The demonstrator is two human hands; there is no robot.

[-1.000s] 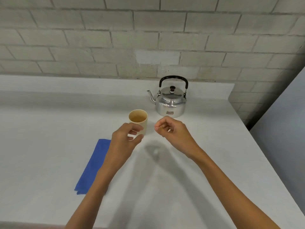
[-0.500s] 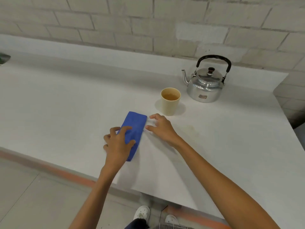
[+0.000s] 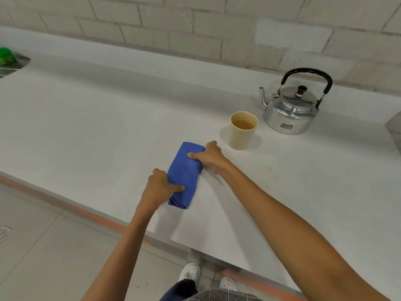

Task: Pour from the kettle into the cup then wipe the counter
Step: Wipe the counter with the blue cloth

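A folded blue cloth (image 3: 184, 170) lies on the white counter (image 3: 108, 127) near its front edge. My left hand (image 3: 161, 184) grips the cloth's near left side, thumb on top. My right hand (image 3: 209, 156) grips its far right side. A beige cup (image 3: 243, 131) holding brownish liquid stands just right of the cloth. Behind the cup sits a silver kettle (image 3: 290, 111) with a black handle, upright, spout pointing left.
A grey brick wall (image 3: 195, 29) backs the counter. A sink edge with a green object (image 3: 6, 56) shows at the far left. The counter's front edge (image 3: 97, 216) runs diagonally below my arms, with tiled floor and my white shoes (image 3: 189, 271) beneath.
Both hands left the cup area and came down onto the blue cloth, closing on its two sides. The view swung left and down; cup and kettle stayed put.
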